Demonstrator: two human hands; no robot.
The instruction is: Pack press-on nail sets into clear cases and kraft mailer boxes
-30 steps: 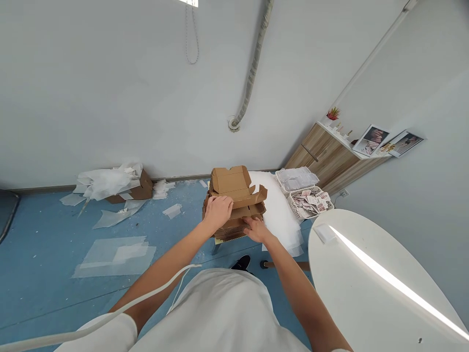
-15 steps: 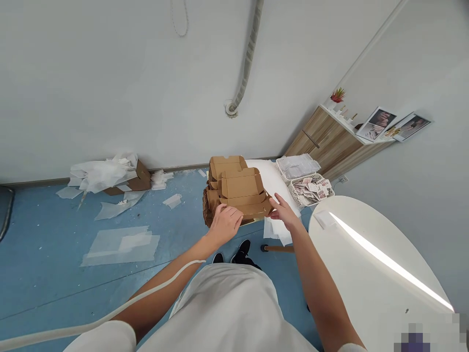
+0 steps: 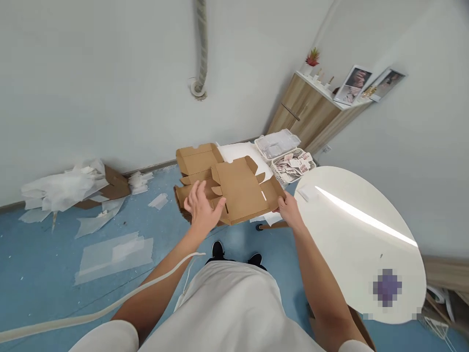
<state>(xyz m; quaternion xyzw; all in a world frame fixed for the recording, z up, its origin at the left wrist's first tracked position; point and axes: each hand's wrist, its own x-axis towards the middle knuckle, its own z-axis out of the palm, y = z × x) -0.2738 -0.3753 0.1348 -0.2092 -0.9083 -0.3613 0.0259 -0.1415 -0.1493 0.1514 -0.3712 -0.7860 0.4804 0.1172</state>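
A flat, unfolded brown cardboard box lies tilted in front of me, its flaps spread. My right hand grips its right end, the thumb on top. Over the left part of the cardboard is my left hand, fingers spread and thumb apart, with nothing held in it. Beneath and behind that hand a stack of more flat brown cardboard boxes shows, its layered edges visible at the left.
A white round table stands at the right. Beyond the cardboard are two white baskets, one with clear packets, one with small printed packets. A wooden cabinet is behind. White sheets and a torn carton lie on the blue floor.
One flat box has shifted right across the stack and now shows its full panel. My right hand has closed on its end; my left hand has spread its fingers. The view has turned right.
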